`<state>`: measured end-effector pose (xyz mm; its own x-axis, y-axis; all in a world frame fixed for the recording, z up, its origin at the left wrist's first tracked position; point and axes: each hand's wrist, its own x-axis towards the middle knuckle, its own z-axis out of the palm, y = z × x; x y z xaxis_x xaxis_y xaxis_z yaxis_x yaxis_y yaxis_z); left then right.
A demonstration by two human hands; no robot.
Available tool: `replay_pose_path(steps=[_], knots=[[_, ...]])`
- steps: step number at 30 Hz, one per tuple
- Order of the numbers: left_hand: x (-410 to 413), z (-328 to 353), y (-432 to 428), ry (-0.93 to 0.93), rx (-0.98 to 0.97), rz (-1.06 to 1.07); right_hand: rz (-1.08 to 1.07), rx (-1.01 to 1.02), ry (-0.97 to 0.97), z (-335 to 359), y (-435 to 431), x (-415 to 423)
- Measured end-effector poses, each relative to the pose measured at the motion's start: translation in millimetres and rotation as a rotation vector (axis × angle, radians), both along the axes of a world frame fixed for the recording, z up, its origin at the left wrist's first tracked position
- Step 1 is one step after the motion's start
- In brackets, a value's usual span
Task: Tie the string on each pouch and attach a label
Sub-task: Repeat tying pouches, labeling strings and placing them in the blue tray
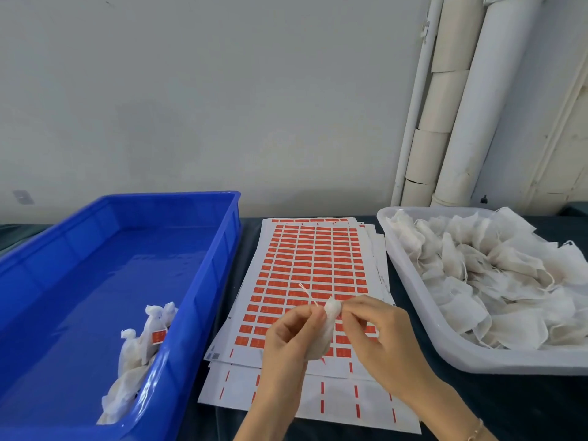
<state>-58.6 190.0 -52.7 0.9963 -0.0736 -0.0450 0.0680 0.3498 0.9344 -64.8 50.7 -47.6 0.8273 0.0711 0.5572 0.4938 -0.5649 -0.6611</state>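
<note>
No legible text
Print on the red labels of the label sheet [313, 265] is too blurred to be read.

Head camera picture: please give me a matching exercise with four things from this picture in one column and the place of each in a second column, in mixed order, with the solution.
Things:
1. blue crate
2. label sheets
3. clear tub
4. pouch

Places:
A. on the right, filled with a heap of pouches
B. pinched between the left hand and the right hand, above the sheets
C. on the left, with a few tied pouches in its near right corner
D. in the middle, flat on the table

Pairs: 1-C, 2-D, 3-A, 4-B
</note>
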Motion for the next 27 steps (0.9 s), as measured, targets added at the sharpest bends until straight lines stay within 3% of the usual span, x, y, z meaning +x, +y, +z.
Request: replay_pose_path(steps=[8,13,17,27], knots=[[-1.7,0.7,-2.8,-0.059,0.06,-0.015,-0.038,-0.069,0.074,6.0,-7.2,1.4],[-2.7,0.4,-4.7,0.039,-0.011,0.049,-0.068,-0.035,-0.144,0.9,-2.4,-2.6],[-3.9,1.1,-4.6,0.077,-0.036,0.011,-0.071,-0.127,-0.229,-5.3,-4.1,-2.8],[-5.3,6.2,-6.2,-0.085,0.166,0.076,-0.117,-0.227,-0.265,-4.3,-6.3,-0.7]])
